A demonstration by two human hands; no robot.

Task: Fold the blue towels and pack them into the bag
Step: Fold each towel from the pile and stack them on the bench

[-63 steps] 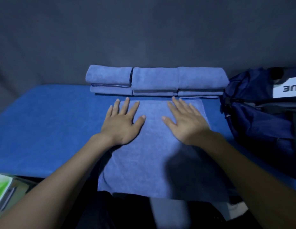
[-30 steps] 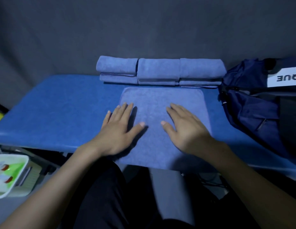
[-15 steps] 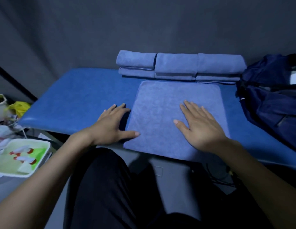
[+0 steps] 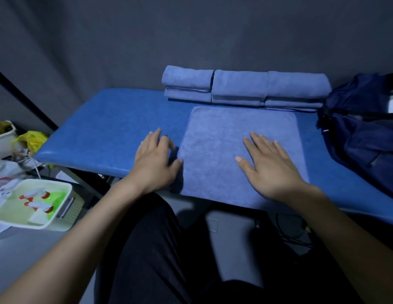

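Clearly the flat towel [image 4: 239, 150] on the table [image 4: 107, 132] before me is soft, light and floppy (best pinched at its left edge), my right hand [image 4: 270, 167] pressing it flat-fingered, my left hand [image 4: 156, 163] loosely curled, empty, thumb touching that edge.

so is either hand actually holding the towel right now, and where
Neither grips it. The right hand lies flat on the spread towel; the left hand is at its left edge, thumb touching, fingers on the table.
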